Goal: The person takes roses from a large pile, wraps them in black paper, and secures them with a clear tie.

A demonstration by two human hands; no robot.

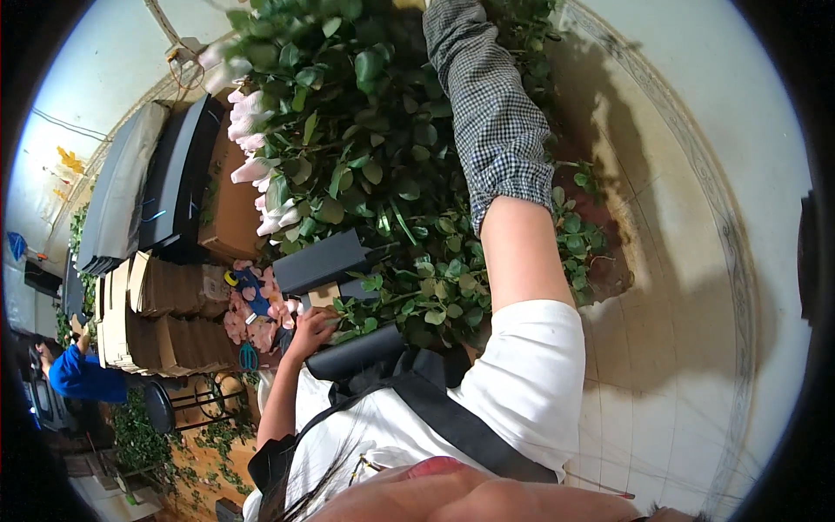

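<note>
My left hand (311, 332) is low at the near left edge of a large heap of leafy green stems (374, 139). Its fingers are bent beside the lowest leaves; what they hold, if anything, is hidden. Just beyond it lies a dark grey box-like piece (320, 263), with a small tan cardboard piece (324, 296) below. Nearer my body is a black roll (355, 351). My right arm, in a black-and-white checked sleeve cover (504, 122), stretches up across the foliage. The right hand is beyond the top edge. Large pale pink petals (252, 165) line the heap's left side.
Left of my hand are salmon-pink petals (261, 332), a blue-and-yellow tool (248, 287) and teal-handled scissors (249, 355). Stacked brown cardboard (178, 344) and dark flat boxes (178, 174) stand further left. A person in blue (83, 374) works beyond. A wall rises at right.
</note>
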